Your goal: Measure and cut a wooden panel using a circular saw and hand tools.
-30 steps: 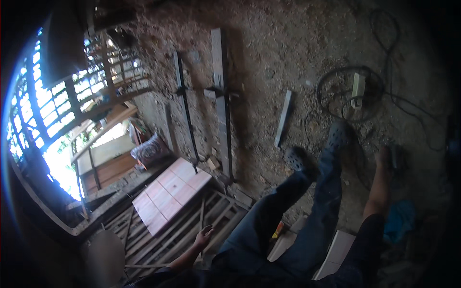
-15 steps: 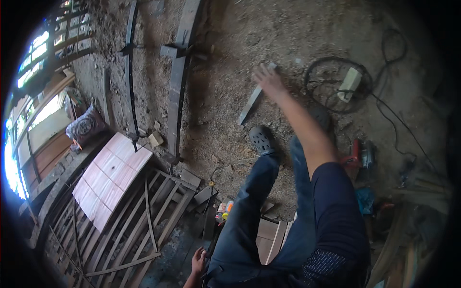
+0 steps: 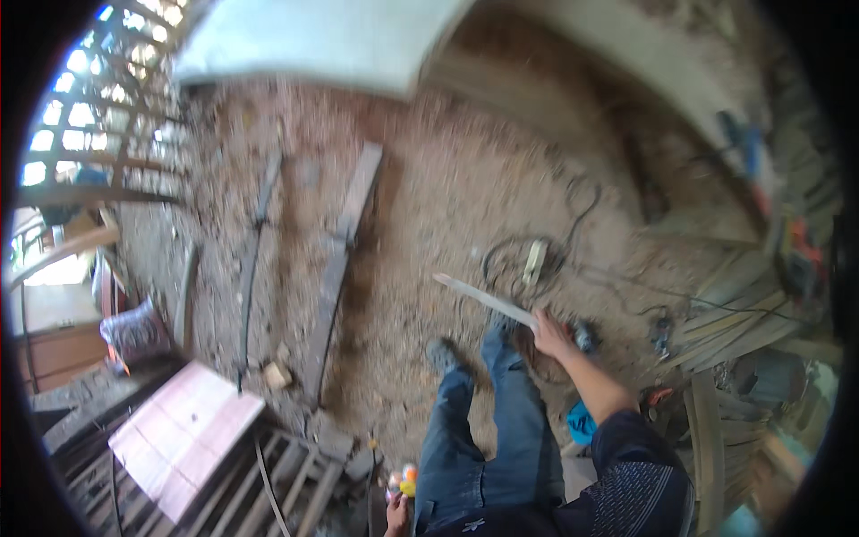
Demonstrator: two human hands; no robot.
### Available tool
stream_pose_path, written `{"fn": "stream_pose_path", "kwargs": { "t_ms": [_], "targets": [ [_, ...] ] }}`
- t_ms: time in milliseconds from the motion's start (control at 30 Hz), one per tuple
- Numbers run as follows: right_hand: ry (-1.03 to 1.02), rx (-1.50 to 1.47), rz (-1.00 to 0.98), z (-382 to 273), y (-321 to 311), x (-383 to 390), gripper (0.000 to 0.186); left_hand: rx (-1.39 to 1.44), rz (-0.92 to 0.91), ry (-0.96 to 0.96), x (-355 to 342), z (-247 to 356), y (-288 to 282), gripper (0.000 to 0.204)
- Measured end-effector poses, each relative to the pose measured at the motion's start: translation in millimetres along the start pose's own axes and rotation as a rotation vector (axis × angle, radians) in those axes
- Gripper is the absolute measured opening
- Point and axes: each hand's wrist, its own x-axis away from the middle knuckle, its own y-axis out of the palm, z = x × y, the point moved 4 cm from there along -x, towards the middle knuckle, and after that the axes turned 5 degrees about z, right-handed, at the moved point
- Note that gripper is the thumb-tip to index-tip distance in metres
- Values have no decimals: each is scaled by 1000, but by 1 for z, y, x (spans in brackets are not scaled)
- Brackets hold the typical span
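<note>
The fingers of the right hand [image 3: 553,340] were clamped round one end of a long, narrow grey bar [image 3: 484,299], which stretched leftward over the brown dirt floor [image 3: 403,304], near a coiled black cable [image 3: 487,260]. The left hand [image 3: 396,516] hung low beside small orange-and-yellow objects [image 3: 408,488]; I couldn't tell whether its fingers were apart or together.

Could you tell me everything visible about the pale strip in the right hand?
The pale strip is long, straight and greyish with a browner far tip; blur hides whether it is wood or metal. The right hand grips its near end, and it slants forward-left over the dirt floor; whether its tip touches down is unclear.
</note>
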Motion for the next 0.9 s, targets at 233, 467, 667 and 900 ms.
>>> {"fn": "stream_pose_path", "kwargs": {
  "t_ms": [233,467,667,900],
  "targets": [
    [176,-263,555,-71,-229,157,43,130,83,231,-43,200,-48,51],
    [48,-707,984,-178,-389,42,41,274,38,502,-46,437,-30,51],
    [-206,-1425,730,-298,-606,-211,20,257,15,443,-1,544,-3,54],
    [242,-362,797,-278,-676,-451,41,402,117,421,96,620,52,60]
  ]
}}
